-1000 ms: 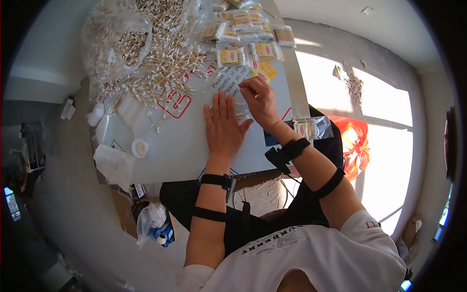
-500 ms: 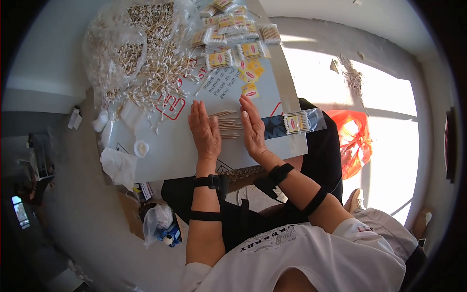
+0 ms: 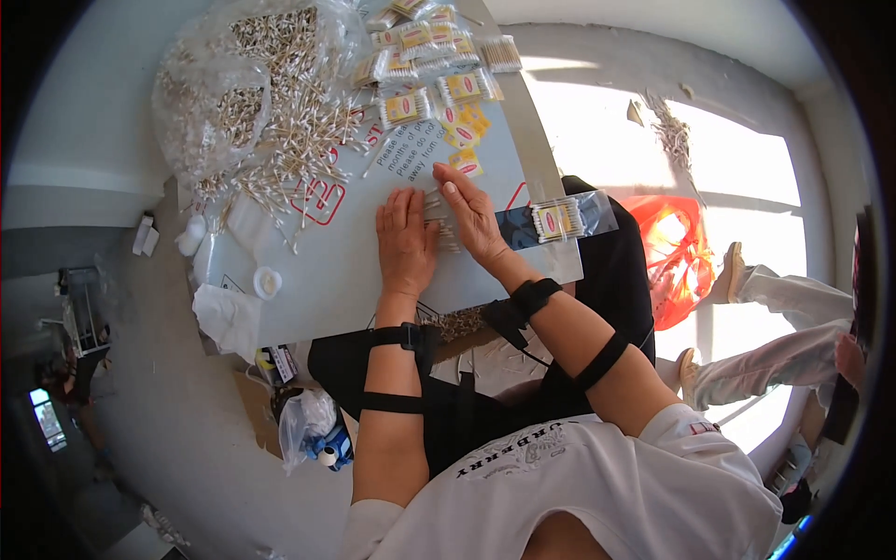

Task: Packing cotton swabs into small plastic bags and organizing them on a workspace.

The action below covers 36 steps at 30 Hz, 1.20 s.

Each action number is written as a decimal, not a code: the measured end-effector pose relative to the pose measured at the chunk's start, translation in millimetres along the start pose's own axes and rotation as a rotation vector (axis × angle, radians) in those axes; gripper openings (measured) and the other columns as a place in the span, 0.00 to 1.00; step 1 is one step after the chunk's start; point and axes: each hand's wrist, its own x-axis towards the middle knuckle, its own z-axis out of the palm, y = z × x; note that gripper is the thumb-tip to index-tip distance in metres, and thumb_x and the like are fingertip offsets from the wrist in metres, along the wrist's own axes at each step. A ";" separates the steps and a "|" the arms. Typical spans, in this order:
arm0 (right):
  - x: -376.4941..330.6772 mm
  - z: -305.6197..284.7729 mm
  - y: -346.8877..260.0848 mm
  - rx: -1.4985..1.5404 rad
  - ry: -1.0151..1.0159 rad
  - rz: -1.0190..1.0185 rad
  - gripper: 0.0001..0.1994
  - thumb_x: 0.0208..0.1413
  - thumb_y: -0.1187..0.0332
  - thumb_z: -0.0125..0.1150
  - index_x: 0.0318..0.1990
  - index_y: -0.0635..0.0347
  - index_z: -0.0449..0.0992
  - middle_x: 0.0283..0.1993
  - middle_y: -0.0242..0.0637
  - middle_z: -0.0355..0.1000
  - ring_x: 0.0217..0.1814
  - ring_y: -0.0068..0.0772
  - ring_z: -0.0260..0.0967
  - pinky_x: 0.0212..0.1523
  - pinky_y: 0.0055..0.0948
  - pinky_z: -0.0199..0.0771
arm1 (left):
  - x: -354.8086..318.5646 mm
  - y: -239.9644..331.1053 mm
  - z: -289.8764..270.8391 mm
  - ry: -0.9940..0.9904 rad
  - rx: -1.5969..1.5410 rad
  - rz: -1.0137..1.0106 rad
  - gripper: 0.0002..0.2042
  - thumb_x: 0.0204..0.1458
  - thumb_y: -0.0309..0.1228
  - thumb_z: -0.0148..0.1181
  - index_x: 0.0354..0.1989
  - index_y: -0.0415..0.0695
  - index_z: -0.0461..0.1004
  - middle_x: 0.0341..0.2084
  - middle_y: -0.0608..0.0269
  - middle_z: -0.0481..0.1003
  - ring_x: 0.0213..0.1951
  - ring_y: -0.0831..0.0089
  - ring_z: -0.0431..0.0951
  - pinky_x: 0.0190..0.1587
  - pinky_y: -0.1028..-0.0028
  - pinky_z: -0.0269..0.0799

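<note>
Several loose cotton swabs [image 3: 445,231] lie side by side on the table between my hands, partly covered by them. My left hand [image 3: 406,245] is open, fingers stretched out together, palm side against the swabs' left ends. On the other side my right hand [image 3: 472,217] is open too, held edge-down with straight fingers at the swabs' right ends. To the right of it, a clear packet of swabs with a yellow card [image 3: 557,220] rests on a dark strip at the table edge. Small yellow cards [image 3: 465,131] lie beyond my fingertips.
A torn plastic bag [image 3: 191,117] spills a heap of loose swabs [image 3: 313,121] at the far left. Filled swab packets [image 3: 406,107] are piled at the back. A round white dish [image 3: 268,282] and tissue [image 3: 227,317] sit left. Right of the table are a red bag [image 3: 667,271] and another person's legs [image 3: 784,299].
My hands have come closer together around the swabs, covering more of them. The view has shifted slightly. Another person's legs now show more fully at the right.
</note>
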 end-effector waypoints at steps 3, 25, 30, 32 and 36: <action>0.1 -7.5 -1.6 0.032 -0.061 0.045 0.18 0.67 0.67 0.45 0.60 0.67 0.65 0.59 0.39 0.67 0.62 0.28 0.62 0.64 0.27 0.60 | -8.0 9.7 -0.4 -0.117 0.043 0.019 0.21 0.58 0.29 0.50 0.59 0.36 0.63 0.58 0.50 0.62 0.63 0.52 0.57 0.66 0.58 0.50; -21.0 -22.6 -13.2 0.083 0.011 0.046 0.21 0.68 0.62 0.43 0.60 0.68 0.64 0.58 0.43 0.67 0.62 0.33 0.63 0.64 0.29 0.60 | -15.7 43.9 26.1 0.392 -0.706 -0.400 0.21 0.65 0.33 0.38 0.64 0.36 0.57 0.62 0.51 0.60 0.63 0.62 0.60 0.65 0.66 0.53; -31.9 -16.4 -9.1 0.028 0.083 -0.020 0.21 0.68 0.62 0.43 0.60 0.68 0.64 0.60 0.43 0.66 0.63 0.32 0.62 0.64 0.29 0.60 | -23.1 56.5 26.9 0.314 -0.710 -0.318 0.23 0.65 0.36 0.39 0.66 0.37 0.55 0.65 0.50 0.57 0.65 0.62 0.57 0.66 0.66 0.50; -32.2 -14.3 -10.4 0.002 0.086 -0.005 0.21 0.68 0.62 0.43 0.61 0.68 0.64 0.59 0.43 0.66 0.63 0.32 0.62 0.64 0.29 0.60 | -24.6 57.0 28.6 0.295 -0.759 -0.343 0.24 0.65 0.36 0.39 0.67 0.38 0.54 0.66 0.50 0.55 0.67 0.62 0.55 0.66 0.66 0.49; -30.7 -18.0 -11.5 0.022 0.095 0.017 0.20 0.67 0.63 0.44 0.60 0.68 0.65 0.59 0.43 0.67 0.63 0.32 0.62 0.64 0.29 0.60 | -26.4 47.5 26.6 0.284 -0.646 -0.292 0.25 0.64 0.37 0.40 0.67 0.38 0.52 0.66 0.50 0.54 0.68 0.58 0.53 0.67 0.63 0.47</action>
